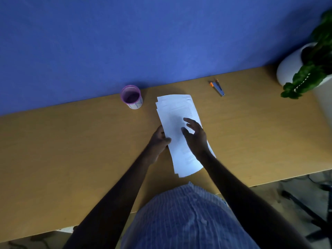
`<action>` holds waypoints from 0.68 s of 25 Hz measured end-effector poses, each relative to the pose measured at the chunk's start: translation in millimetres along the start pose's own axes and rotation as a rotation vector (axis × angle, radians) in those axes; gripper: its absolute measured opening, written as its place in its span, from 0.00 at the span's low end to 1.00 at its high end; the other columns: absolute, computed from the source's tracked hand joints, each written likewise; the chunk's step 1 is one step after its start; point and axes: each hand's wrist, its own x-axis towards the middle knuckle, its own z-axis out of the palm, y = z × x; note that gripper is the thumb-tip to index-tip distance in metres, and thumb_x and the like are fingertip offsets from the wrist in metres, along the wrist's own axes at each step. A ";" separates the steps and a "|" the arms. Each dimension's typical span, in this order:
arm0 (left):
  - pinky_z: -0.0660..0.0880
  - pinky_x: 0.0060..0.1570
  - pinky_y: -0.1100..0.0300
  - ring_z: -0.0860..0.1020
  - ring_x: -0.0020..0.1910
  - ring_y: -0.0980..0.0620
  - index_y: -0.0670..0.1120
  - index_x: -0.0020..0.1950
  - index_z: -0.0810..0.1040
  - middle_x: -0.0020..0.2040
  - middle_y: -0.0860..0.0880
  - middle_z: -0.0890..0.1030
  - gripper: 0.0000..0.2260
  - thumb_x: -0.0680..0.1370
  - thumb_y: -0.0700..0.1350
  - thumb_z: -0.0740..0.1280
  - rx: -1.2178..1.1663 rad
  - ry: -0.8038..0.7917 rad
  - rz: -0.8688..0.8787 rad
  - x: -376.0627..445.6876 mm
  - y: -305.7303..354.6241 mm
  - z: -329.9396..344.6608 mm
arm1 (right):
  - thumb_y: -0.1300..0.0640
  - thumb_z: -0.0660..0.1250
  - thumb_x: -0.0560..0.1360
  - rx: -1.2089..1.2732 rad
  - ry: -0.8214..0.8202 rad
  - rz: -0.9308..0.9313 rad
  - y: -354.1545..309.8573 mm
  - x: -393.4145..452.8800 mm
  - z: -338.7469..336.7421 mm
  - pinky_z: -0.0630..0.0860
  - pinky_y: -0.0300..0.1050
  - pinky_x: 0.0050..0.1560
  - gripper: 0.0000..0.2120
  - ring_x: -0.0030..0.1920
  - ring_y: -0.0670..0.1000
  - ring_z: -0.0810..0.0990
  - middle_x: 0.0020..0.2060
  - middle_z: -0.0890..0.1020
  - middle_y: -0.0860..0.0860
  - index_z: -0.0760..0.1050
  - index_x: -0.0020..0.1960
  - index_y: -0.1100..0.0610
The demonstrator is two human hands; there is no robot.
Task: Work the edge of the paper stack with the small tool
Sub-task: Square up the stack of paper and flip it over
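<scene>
While the left hand pinched the paper stack and the right hand hovered spread wide, loose sheets could skew before the staple remover at one o'clock arrived

Loosely fanned white paper stack lies flat mid-desk; small blue-and-orange stapler rests well apart, beyond it.

A purple-rimmed cup with a white base is seen standing upright on the wooden desk, close to the blue wall. At the desk's far right end, a white pot holding a green leafy plant is placed. Dark cables are visible on the floor beyond the desk's near edge.
</scene>
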 end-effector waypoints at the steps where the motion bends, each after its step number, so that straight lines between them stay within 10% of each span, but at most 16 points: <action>1: 0.79 0.64 0.49 0.79 0.68 0.44 0.44 0.78 0.67 0.69 0.43 0.79 0.27 0.79 0.32 0.65 0.036 -0.052 0.055 -3.9 6.2 3.1 | 0.54 0.69 0.82 0.002 -0.014 -0.031 -8.8 -2.5 7.1 0.77 0.31 0.60 0.18 0.67 0.42 0.76 0.69 0.77 0.39 0.75 0.71 0.48; 5: 0.78 0.67 0.49 0.78 0.69 0.52 0.47 0.81 0.63 0.76 0.45 0.73 0.28 0.83 0.33 0.64 0.178 -0.040 0.170 -10.6 26.0 16.8 | 0.50 0.68 0.82 -0.014 -0.055 -0.099 -24.5 -13.5 14.5 0.74 0.46 0.72 0.22 0.73 0.46 0.73 0.75 0.75 0.46 0.72 0.76 0.51; 10: 0.80 0.57 0.66 0.78 0.65 0.62 0.45 0.83 0.58 0.71 0.57 0.72 0.37 0.79 0.33 0.70 0.396 -0.106 0.337 -22.7 29.5 23.3 | 0.54 0.65 0.85 0.174 -0.064 -0.075 -34.0 -16.6 4.0 0.78 0.45 0.54 0.10 0.54 0.43 0.82 0.54 0.85 0.47 0.80 0.63 0.55; 14: 0.77 0.66 0.48 0.75 0.69 0.42 0.44 0.80 0.67 0.68 0.42 0.73 0.30 0.79 0.34 0.70 0.487 0.003 0.408 -28.0 41.9 17.2 | 0.61 0.61 0.85 0.284 -0.043 0.012 -36.2 -10.4 -11.1 0.69 0.50 0.43 0.10 0.41 0.52 0.74 0.41 0.79 0.67 0.80 0.51 0.63; 17: 0.74 0.65 0.41 0.76 0.65 0.42 0.40 0.72 0.77 0.63 0.45 0.77 0.23 0.76 0.37 0.72 0.544 0.291 0.625 -27.7 70.7 4.4 | 0.58 0.64 0.85 0.280 -0.137 0.045 -43.5 -2.5 -26.8 0.72 0.53 0.44 0.09 0.42 0.54 0.76 0.42 0.81 0.63 0.80 0.54 0.63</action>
